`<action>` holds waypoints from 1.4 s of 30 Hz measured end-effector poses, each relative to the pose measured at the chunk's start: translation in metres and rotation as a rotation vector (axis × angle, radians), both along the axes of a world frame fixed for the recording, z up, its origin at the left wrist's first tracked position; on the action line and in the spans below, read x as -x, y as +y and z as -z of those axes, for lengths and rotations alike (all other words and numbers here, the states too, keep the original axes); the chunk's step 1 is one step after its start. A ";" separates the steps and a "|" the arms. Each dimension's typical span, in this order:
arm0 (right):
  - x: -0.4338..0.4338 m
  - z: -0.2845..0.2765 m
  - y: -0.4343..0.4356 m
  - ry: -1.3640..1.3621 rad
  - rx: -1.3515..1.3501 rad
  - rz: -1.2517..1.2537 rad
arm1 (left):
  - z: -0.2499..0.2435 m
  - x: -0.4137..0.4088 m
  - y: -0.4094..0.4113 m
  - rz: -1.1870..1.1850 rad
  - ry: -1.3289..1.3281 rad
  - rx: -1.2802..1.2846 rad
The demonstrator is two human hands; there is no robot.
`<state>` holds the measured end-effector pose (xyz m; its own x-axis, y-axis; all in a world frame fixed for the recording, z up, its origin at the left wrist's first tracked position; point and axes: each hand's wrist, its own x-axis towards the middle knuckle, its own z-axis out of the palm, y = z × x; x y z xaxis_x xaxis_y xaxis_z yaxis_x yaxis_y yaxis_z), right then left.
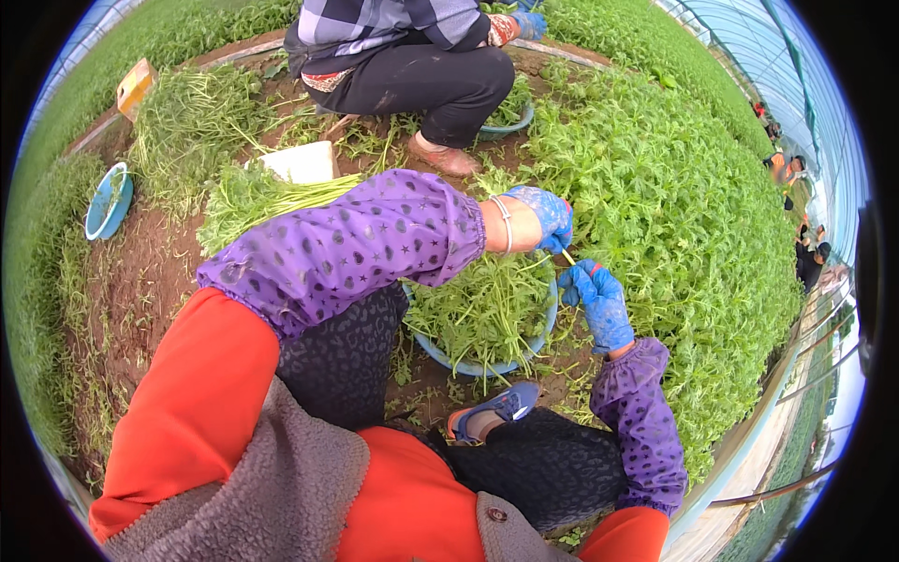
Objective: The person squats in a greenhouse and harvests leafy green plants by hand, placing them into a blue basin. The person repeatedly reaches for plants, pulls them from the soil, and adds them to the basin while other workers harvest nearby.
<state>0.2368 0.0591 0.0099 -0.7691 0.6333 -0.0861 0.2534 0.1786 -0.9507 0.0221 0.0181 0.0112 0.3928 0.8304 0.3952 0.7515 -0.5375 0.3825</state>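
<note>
A short pale green stem (568, 258) runs between my two hands, above the right rim of a blue basin. My left hand (551, 216), in a soiled blue glove, has its fingers closed at the stem's upper end. The gloved fingers of my right hand (601, 303) pinch the lower end. Red bands show on fingers of both gloves. Loose cut leafy greens (484, 309) fill the blue basin (469, 367) below my left wrist. Dense standing greens (674, 211) grow right beside both hands. My left forearm hides part of the basin's far side.
A person (414, 77) crouches ahead, with another basin (507, 129) alongside. Cut greens with long stems (302, 194) lie by a white block (302, 161). Farther left are a heap of greens (189, 126), a small blue basin (110, 202) and a yellow carton (135, 89).
</note>
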 end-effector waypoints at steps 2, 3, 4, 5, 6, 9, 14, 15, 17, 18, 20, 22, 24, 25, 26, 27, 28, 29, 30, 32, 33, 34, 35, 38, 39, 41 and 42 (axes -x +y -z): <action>-0.010 0.005 -0.001 -0.022 0.012 0.026 | -0.028 -0.002 -0.008 -0.078 0.074 0.129; -0.011 0.009 0.000 -0.004 -0.010 0.037 | -0.031 0.003 -0.012 -0.160 0.049 0.066; -0.016 0.012 0.002 -0.011 0.021 0.027 | -0.043 0.013 -0.016 -0.198 0.093 0.068; -0.016 0.012 0.004 -0.017 0.047 0.013 | -0.066 0.020 -0.022 -0.375 0.192 0.260; -0.016 0.010 0.002 -0.040 0.017 -0.005 | -0.067 0.042 -0.032 -0.458 0.188 0.176; -0.026 0.024 0.004 -0.070 0.013 0.017 | -0.086 0.112 -0.084 -0.649 0.381 0.152; -0.018 0.027 -0.006 -0.114 0.051 -0.069 | -0.032 0.239 -0.169 -0.987 0.473 0.478; -0.016 0.028 -0.007 -0.124 0.055 -0.080 | -0.022 0.247 -0.181 -1.019 0.467 0.593; -0.010 0.031 -0.008 -0.141 0.060 -0.099 | 0.011 0.254 -0.200 -1.054 0.409 0.655; -0.006 0.030 -0.009 -0.165 0.056 -0.106 | 0.029 0.253 -0.203 -1.067 0.421 0.655; 0.001 0.031 -0.012 -0.196 0.063 -0.126 | 0.060 0.247 -0.207 -1.017 0.356 0.507; 0.002 0.037 -0.010 -0.208 0.071 -0.146 | 0.085 0.242 -0.200 -1.064 0.303 0.469; 0.003 0.041 -0.010 -0.221 0.077 -0.142 | 0.102 0.240 -0.192 -1.113 0.286 0.434; 0.004 0.042 -0.011 -0.226 0.082 -0.139 | 0.108 0.238 -0.189 -1.136 0.278 0.417; 0.005 0.039 -0.012 -0.232 0.087 -0.148 | 0.113 0.237 -0.188 -1.137 0.256 0.432; 0.005 0.040 -0.011 -0.234 0.079 -0.162 | 0.121 0.239 -0.192 -1.139 0.217 0.425; 0.005 0.042 -0.010 -0.233 0.072 -0.174 | 0.130 0.241 -0.193 -1.138 0.180 0.415; 0.005 0.044 -0.009 -0.231 0.065 -0.186 | 0.138 0.243 -0.195 -1.138 0.144 0.406; 0.005 0.046 -0.008 -0.233 0.063 -0.185 | 0.137 0.243 -0.196 -1.105 0.104 0.411; 0.004 0.051 -0.008 -0.237 0.059 -0.184 | 0.137 0.245 -0.199 -1.062 0.156 0.390; 0.004 0.054 -0.008 -0.240 0.057 -0.186 | 0.135 0.245 -0.199 -1.042 0.181 0.379; 0.004 0.056 -0.008 -0.233 0.098 -0.158 | 0.119 0.235 -0.195 -1.043 0.248 0.438; 0.004 0.056 -0.007 -0.249 0.078 -0.157 | 0.115 0.231 -0.190 -1.053 0.298 0.427; 0.013 0.050 -0.010 -0.272 0.038 -0.168 | 0.103 0.223 -0.180 -1.076 0.398 0.380; 0.016 0.048 -0.011 -0.269 0.039 -0.172 | 0.103 0.224 -0.174 -1.080 0.387 0.414; 0.020 0.044 -0.014 -0.264 0.040 -0.177 | 0.103 0.228 -0.161 -1.085 0.365 0.482; 0.023 0.041 -0.017 -0.269 0.041 -0.170 | 0.106 0.229 -0.156 -1.014 0.313 0.411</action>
